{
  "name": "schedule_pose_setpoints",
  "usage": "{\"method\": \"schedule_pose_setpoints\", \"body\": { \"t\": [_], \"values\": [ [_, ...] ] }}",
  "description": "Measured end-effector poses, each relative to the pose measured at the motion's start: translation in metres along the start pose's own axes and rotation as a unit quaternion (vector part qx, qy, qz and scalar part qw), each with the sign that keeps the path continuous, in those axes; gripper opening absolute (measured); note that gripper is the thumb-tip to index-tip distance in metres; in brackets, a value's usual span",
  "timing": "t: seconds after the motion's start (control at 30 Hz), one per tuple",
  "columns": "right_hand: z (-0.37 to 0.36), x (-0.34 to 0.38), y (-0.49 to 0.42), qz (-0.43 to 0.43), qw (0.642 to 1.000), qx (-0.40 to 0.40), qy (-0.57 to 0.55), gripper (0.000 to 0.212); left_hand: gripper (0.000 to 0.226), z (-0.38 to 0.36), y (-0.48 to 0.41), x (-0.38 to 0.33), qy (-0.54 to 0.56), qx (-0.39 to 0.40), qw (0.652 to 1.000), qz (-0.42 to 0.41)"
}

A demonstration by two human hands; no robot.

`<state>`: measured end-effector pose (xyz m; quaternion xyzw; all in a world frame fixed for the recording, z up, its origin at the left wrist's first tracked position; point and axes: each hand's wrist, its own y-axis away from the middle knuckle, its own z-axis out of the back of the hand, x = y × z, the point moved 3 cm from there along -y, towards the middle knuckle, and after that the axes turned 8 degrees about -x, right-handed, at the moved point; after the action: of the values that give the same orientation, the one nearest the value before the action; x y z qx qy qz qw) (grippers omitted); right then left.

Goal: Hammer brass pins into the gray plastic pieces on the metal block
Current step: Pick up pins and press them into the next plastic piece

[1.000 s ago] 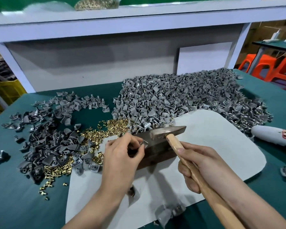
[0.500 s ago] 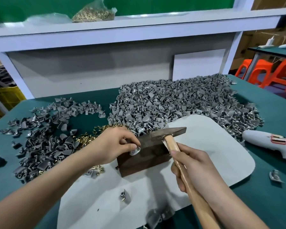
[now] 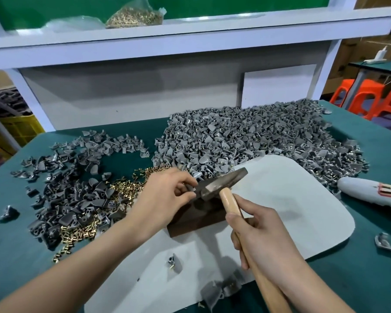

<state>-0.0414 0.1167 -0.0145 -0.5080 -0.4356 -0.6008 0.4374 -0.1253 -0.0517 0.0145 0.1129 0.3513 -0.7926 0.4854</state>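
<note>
Hammering station. A gray plastic piece (image 3: 192, 188) is pinched in the grip of the left hand (image 3: 165, 199) at the top of the metal block (image 3: 196, 220), which is set on a white mat (image 3: 291, 211) on the worktop (image 3: 20, 256). The hammer (image 3: 221, 185) is held by its wooden handle in the closed grip of the right hand (image 3: 264, 240), with its head just above the block. Brass pins (image 3: 122, 188) are scattered to the left.

1 hammer (image 3: 221, 184); 1 metal block (image 3: 196, 222); 1 white mat (image 3: 291, 199); 1 glue gun (image 3: 370, 195); 1 bag of pins (image 3: 133, 15) on the shelf; gray plastic pieces (image 3: 246, 141) in 2 heaps, too many to count; brass pins (image 3: 127, 186), 1 loose scatter on the tabletop, uncounted.
</note>
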Motion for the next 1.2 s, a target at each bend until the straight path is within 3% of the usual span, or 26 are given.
{"method": "schedule_pose_setpoints", "body": {
  "t": [0.2, 0.63, 0.97, 1.2],
  "values": [
    [-0.001, 0.001, 0.003, 0.051, 0.997, -0.023, 0.049, 0.045, 0.040, -0.005, 0.008, 0.008, 0.068, -0.053, 0.995, 0.053],
    [-0.006, 0.027, 0.003, 0.118, 0.990, 0.001, 0.081, 0.047, 0.018, -0.018, 0.018, 0.019, 0.152, -0.126, 0.976, 0.095],
    [-0.008, 0.045, -0.004, 0.094, 0.989, 0.023, 0.111, 0.042, 0.033, -0.018, 0.019, 0.023, 0.177, -0.122, 0.970, 0.109],
    [-0.011, 0.047, -0.010, 0.147, 0.971, 0.000, 0.191, 0.042, 0.013, -0.020, 0.018, 0.024, 0.170, -0.126, 0.971, 0.111]
  ]
}}
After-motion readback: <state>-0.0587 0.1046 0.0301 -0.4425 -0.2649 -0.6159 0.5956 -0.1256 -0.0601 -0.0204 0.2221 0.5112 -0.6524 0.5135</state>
